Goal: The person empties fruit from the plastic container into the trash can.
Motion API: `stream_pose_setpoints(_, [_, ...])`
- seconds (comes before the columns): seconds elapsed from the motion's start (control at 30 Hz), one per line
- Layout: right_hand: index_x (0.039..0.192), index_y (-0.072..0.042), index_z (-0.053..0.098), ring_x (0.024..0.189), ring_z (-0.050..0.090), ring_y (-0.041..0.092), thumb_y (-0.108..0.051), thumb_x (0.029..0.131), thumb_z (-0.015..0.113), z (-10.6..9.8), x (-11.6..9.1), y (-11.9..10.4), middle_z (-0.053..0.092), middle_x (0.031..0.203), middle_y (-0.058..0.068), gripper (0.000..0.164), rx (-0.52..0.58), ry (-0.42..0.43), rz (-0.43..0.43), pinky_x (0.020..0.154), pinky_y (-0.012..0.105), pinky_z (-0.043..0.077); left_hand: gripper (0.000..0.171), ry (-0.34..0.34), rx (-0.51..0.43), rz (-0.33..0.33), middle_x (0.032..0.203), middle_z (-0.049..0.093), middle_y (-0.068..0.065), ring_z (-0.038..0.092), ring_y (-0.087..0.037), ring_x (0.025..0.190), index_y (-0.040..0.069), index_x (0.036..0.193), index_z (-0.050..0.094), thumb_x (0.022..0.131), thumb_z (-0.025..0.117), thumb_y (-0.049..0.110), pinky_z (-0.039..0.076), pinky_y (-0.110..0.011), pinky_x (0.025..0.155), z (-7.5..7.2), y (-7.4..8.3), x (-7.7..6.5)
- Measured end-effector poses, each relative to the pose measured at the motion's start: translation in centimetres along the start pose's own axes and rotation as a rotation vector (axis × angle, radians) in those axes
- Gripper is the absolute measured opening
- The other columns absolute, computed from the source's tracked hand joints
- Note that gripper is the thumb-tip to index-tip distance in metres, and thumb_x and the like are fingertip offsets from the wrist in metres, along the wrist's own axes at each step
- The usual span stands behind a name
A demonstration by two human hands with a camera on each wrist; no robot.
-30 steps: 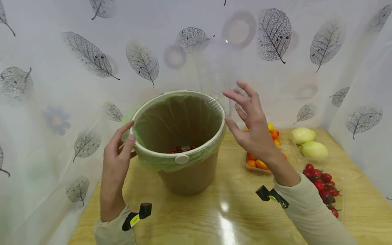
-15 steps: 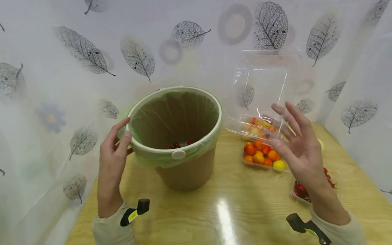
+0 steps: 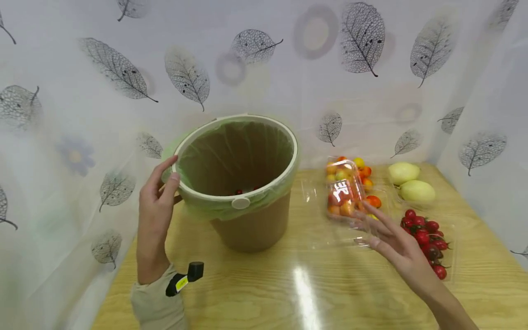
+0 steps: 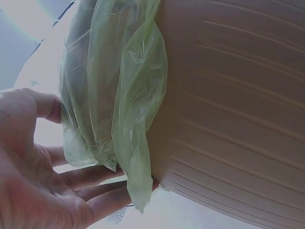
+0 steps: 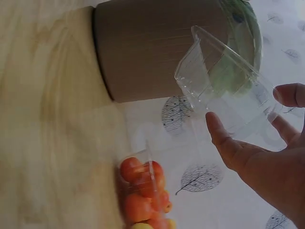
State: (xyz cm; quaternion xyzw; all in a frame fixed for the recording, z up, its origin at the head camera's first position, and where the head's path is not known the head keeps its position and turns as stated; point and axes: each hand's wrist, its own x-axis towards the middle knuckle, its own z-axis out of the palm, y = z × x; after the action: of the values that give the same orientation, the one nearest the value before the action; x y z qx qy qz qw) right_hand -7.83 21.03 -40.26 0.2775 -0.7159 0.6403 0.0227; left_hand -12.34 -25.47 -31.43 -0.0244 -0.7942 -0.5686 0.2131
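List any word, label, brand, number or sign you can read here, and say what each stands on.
No text can be read.
Yellow label on the black left-wrist strap: too small to read.
Clear plastic: its white glare looks letter-like, but shows no readable lettering.

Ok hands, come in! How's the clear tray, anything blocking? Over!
Left hand touching green-lined bin. Right hand holding clear plastic tray aloft. Possibly in the way: orange-red fruit near tray.

Bin (image 3: 252,231) brown, rim (image 3: 220,198) off-white, liner (image 3: 211,210) pale green; tray (image 5: 228,90) colourless. Tomatoes (image 3: 425,238) red, small fruit (image 3: 365,173) red-orange to yellow, melons (image 3: 417,191) pale yellow-green. Wall sheet (image 3: 264,89) whitish with dark grey skeleton-leaf print; counter (image 3: 243,293) yellowish wood grain.
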Motion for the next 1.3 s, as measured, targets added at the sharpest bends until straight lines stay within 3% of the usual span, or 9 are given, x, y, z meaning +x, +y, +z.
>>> stream_pose_setpoints(0.17, [0.164, -0.004, 0.021, 0.131, 0.057, 0.02, 0.01, 0.106, 0.038, 0.8, -1.2, 2.4, 0.033, 0.164, 0.016, 0.062, -0.01, -0.115, 0.11, 0.095, 0.036, 0.058, 0.043, 0.014, -0.011, 0.001, 0.148, 0.051, -0.008, 0.062, -0.019, 0.107, 0.021, 0.152, 0.053, 0.11, 0.048, 0.031, 0.058, -0.018, 0.08, -0.2, -0.2, 0.1])
stream_pose_setpoints(0.37, [0.165, -0.015, 0.024, 0.126, 0.06, 0.016, -0.004, 0.11, 0.039, 0.5, -2.8, 3.9, 0.042, 0.157, -0.014, 0.058, -0.001, -0.149, 0.317, 0.094, 0.03, 0.057, 0.044, -0.006, -0.03, 0.002, 0.144, 0.052, -0.01, 0.062, -0.019, 0.107, 0.021, 0.152, 0.053, 0.11, 0.048, 0.032, 0.059, -0.019, 0.08, 0.4, -0.4, 0.3])
stream_pose_setpoints(0.43, [0.166, -0.017, 0.023, 0.124, 0.061, 0.016, -0.007, 0.112, 0.037, 0.3, -3.2, 4.3, 0.04, 0.158, -0.016, 0.057, 0.017, -0.173, 0.362, 0.094, 0.029, 0.056, 0.044, -0.009, -0.026, 0.008, 0.143, 0.053, -0.01, 0.062, -0.02, 0.106, 0.021, 0.152, 0.053, 0.11, 0.048, 0.032, 0.059, -0.019, 0.081, 0.6, -0.4, 0.4])
stream_pose_setpoints(0.57, [0.166, -0.011, 0.018, 0.131, 0.056, 0.015, -0.005, 0.112, 0.032, 0.1, -3.4, 5.5, 0.028, 0.165, 0.016, 0.056, 0.085, -0.225, 0.336, 0.098, 0.031, 0.055, 0.044, 0.0, -0.02, 0.015, 0.142, 0.053, -0.01, 0.062, -0.021, 0.106, 0.022, 0.152, 0.053, 0.11, 0.048, 0.032, 0.059, -0.019, 0.08, 0.7, -0.4, 0.5])
stream_pose_setpoints(0.63, [0.165, -0.009, 0.021, 0.137, 0.048, 0.009, -0.003, 0.111, 0.034, 0.2, -3.4, 6.1, 0.025, 0.164, 0.021, 0.055, 0.046, -0.22, 0.294, 0.101, 0.028, 0.051, 0.043, 0.004, -0.022, 0.013, 0.143, 0.053, -0.009, 0.062, -0.021, 0.106, 0.022, 0.152, 0.054, 0.11, 0.049, 0.032, 0.059, -0.019, 0.079, 0.6, -0.3, 0.5])
stream_pose_setpoints(0.93, [0.157, -0.006, 0.039, 0.129, 0.053, 0.002, -0.005, 0.11, 0.045, 0.5, -3.9, 5.9, 0.049, 0.15, 0.025, 0.048, -0.146, -0.13, 0.28, 0.096, 0.022, 0.053, 0.043, 0.013, 0.003, -0.01, 0.146, 0.052, -0.007, 0.062, -0.018, 0.11, 0.023, 0.152, 0.052, 0.11, 0.048, 0.031, 0.058, -0.017, 0.08, -0.3, -0.4, -0.2])
stream_pose_setpoints(1.07, [0.153, -0.005, 0.046, 0.125, 0.057, 0.001, 0.001, 0.106, 0.051, -0.5, -4.2, 4.4, 0.06, 0.143, 0.003, 0.047, -0.27, -0.047, 0.215, 0.089, 0.022, 0.057, 0.043, 0.014, -0.004, 0.001, 0.146, 0.052, -0.006, 0.062, -0.018, 0.111, 0.023, 0.152, 0.053, 0.11, 0.047, 0.031, 0.058, -0.018, 0.081, -0.3, -0.5, -0.1])
stream_pose_setpoints(1.17, [0.152, -0.004, 0.046, 0.123, 0.057, -0.003, 0.003, 0.105, 0.053, -1.7, -4.6, 3.2, 0.059, 0.141, -0.014, 0.047, -0.321, 0.017, 0.226, 0.088, 0.018, 0.056, 0.043, 0.013, -0.011, 0.009, 0.145, 0.052, -0.006, 0.063, -0.019, 0.109, 0.022, 0.152, 0.053, 0.11, 0.047, 0.03, 0.058, -0.018, 0.081, -0.1, -0.5, 0.0])
stream_pose_setpoints(1.3, [0.149, -0.003, 0.048, 0.119, 0.058, -0.006, 0.003, 0.103, 0.057, -3.0, -5.7, 2.1, 0.06, 0.138, -0.014, 0.047, -0.41, 0.141, 0.264, 0.086, 0.015, 0.056, 0.042, 0.003, -0.014, 0.008, 0.143, 0.053, -0.007, 0.063, -0.019, 0.108, 0.022, 0.152, 0.053, 0.11, 0.048, 0.03, 0.059, -0.018, 0.081, 0.1, -0.7, 0.0])
